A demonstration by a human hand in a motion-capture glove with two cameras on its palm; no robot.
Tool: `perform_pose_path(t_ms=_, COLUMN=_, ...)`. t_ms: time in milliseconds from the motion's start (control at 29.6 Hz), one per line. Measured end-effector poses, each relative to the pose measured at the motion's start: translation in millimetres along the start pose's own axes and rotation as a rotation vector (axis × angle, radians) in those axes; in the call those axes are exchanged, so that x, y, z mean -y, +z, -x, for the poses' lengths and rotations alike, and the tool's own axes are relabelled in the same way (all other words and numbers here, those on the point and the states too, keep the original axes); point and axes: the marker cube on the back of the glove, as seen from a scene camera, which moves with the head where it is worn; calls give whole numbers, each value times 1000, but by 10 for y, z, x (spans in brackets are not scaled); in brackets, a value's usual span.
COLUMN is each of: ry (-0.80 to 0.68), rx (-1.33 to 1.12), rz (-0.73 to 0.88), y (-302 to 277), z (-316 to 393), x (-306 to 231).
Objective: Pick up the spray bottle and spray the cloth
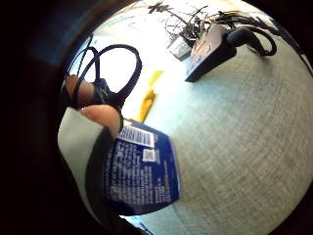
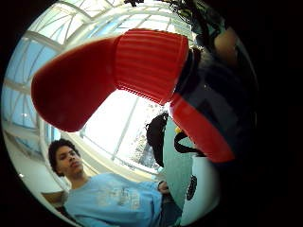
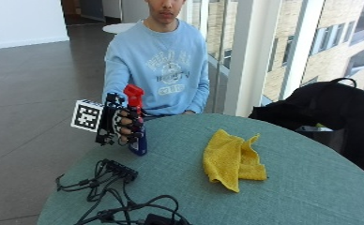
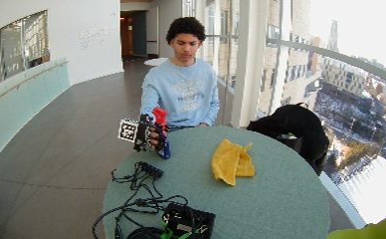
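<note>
A dark blue spray bottle (image 3: 138,140) with a red trigger head (image 3: 132,95) stands upright at the round table's edge nearest the person. My gloved right hand (image 3: 125,124) grips its neck, fingers curled round it. Whether its base touches the table I cannot tell. The red head (image 2: 118,71) fills the thumb side palm view, and the bottle's blue label (image 1: 139,171) shows in the little finger side palm view. A crumpled yellow cloth (image 3: 232,158) lies on the table (image 3: 307,187) well to the side of the bottle, also seen as a yellow cloth (image 1: 149,95) past my fingers.
A black power strip (image 3: 121,169) with tangled cables (image 3: 107,206) lies on the table in front of the bottle. A black box with more cables (image 4: 186,221) sits at the near edge. A black bag (image 3: 332,108) rests beside the table's far side.
</note>
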Motion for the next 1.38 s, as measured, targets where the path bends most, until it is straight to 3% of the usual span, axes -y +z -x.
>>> perform_pose_path(t_ms=607, ry=-76, rx=-230, rz=184, y=178, z=438, x=353)
perform_pose_path(t_ms=945, ry=-3, rx=-380, rz=291, y=455, z=790, x=639)
perform_pose_path(t_ms=1384, ry=38, rx=-580, rz=555, y=985, z=950, x=930)
